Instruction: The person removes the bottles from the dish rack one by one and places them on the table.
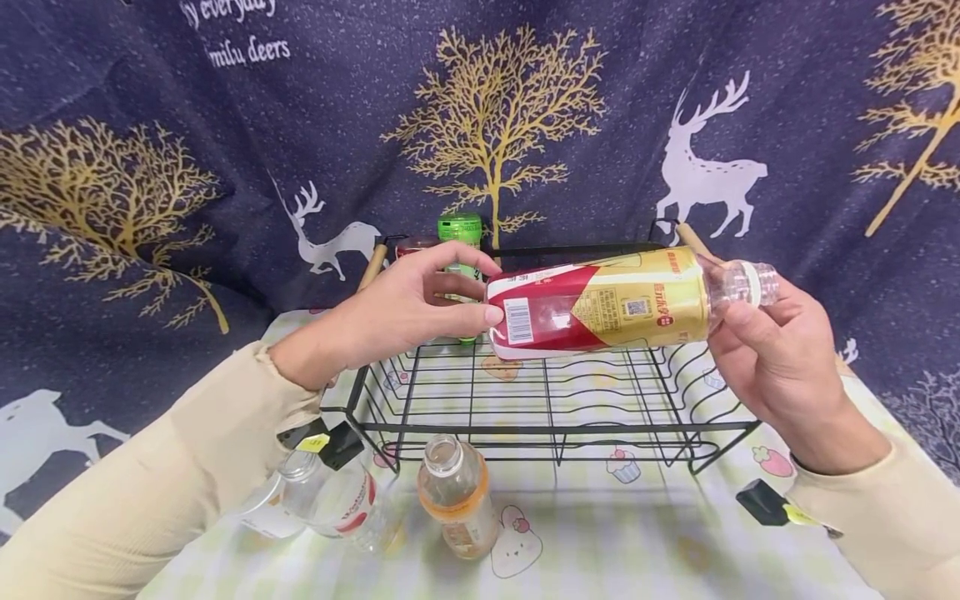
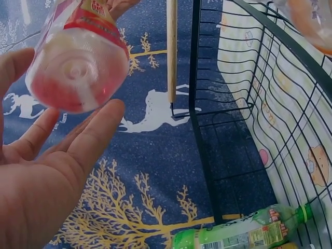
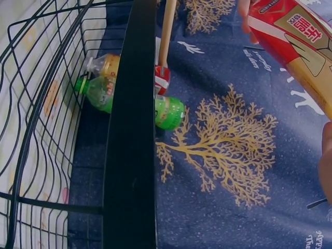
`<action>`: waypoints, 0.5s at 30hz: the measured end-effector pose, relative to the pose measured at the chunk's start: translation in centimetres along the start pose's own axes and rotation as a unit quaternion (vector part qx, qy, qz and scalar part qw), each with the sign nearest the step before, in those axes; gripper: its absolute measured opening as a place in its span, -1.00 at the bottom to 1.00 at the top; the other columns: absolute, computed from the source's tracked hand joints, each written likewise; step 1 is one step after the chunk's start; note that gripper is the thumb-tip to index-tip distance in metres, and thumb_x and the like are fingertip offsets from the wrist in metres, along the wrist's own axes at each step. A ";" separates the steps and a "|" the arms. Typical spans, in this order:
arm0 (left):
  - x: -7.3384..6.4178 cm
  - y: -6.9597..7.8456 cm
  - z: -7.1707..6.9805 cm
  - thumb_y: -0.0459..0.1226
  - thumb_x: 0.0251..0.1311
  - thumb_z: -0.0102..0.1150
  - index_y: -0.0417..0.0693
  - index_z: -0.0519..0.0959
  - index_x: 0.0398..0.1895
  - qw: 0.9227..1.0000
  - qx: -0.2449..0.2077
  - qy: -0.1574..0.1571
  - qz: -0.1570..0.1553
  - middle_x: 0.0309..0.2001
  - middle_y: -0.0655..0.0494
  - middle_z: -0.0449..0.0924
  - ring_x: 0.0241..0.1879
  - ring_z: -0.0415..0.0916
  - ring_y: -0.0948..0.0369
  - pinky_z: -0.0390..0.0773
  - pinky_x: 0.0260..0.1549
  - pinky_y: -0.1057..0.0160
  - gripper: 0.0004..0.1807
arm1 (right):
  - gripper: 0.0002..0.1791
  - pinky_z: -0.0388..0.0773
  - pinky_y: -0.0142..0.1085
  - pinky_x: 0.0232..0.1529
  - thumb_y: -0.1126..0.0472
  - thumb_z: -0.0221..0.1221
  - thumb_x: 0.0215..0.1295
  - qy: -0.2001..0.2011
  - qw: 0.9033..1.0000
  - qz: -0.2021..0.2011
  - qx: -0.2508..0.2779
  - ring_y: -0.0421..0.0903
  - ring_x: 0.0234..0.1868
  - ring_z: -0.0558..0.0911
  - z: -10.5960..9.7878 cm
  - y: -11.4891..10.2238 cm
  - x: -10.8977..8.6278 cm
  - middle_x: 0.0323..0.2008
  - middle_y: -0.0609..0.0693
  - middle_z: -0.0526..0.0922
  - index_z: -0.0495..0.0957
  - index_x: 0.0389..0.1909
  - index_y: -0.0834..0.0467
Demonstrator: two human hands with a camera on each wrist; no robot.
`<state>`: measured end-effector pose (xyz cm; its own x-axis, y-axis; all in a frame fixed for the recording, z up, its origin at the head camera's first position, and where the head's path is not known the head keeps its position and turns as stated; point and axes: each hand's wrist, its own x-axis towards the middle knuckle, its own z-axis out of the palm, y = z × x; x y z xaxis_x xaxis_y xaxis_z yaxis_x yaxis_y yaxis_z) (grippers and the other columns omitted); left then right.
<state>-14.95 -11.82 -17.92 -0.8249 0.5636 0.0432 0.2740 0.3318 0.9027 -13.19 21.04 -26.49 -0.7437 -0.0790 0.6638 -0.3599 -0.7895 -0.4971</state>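
A clear plastic bottle [image 1: 600,304] with a red and gold label lies sideways in the air above the black wire rack [image 1: 551,429]. Its neck points right, where my right hand [image 1: 780,358] grips it between thumb and fingers. At the base end is my left hand [image 1: 405,308], thumb and fingers spread around the bottom edge, thumb tip by the barcode. From the left wrist view, the bottle's rounded base [image 2: 78,70] faces the palm, and those fingers look fairly straight. In the right wrist view only part of the labelled side shows.
Inside the rack's far left corner, a green bottle [image 3: 171,111] stands cap down beside a red-labelled bottle [image 3: 162,80]. In front of the rack are an orange-banded bottle [image 1: 468,508] and a clear bottle with a red label [image 1: 337,504]. A dark deer-print cloth [image 1: 562,167] hangs behind.
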 end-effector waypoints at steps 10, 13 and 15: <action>-0.3 -0.3 -0.4 -0.38 0.31 0.24 -0.21 0.53 0.07 0.999 -0.007 0.011 0.036 0.02 -0.09 0.67 0.01 0.64 0.07 0.68 -0.06 0.08 -0.71 | -0.62 0.52 -0.17 0.22 0.65 0.07 0.30 -0.014 1.000 0.006 -0.023 0.15 0.19 0.55 -0.1 -0.7 -0.5 0.14 0.40 0.54 0.41 0.14 0.63; -0.3 -0.4 -0.5 -0.41 0.38 0.15 -0.34 0.54 -0.03 0.999 -0.020 0.004 0.040 0.01 -0.15 0.67 -0.03 0.67 0.06 0.67 -0.04 0.05 -0.82 | -0.62 0.53 -0.18 0.21 0.67 0.06 0.29 -0.012 1.000 0.007 -0.015 0.14 0.16 0.56 -0.2 -1.1 -0.8 0.14 0.41 0.54 0.41 0.13 0.64; -0.4 -0.5 -0.6 -0.43 0.41 0.10 -0.41 0.56 -0.10 0.999 -0.025 0.004 0.038 -0.03 -0.17 0.68 -0.05 0.68 0.06 0.66 -0.04 0.06 -0.85 | -0.62 0.54 -0.19 0.19 0.69 0.05 0.28 -0.014 1.000 0.006 -0.011 0.13 0.15 0.56 -0.3 -1.2 -0.9 0.13 0.41 0.54 0.41 0.13 0.65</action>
<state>-15.04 -12.70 -18.15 -0.8070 0.5793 0.1152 0.3106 0.2505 0.9169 -12.21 22.25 -26.65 -0.7317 -0.1065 0.6732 -0.3628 -0.7752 -0.5171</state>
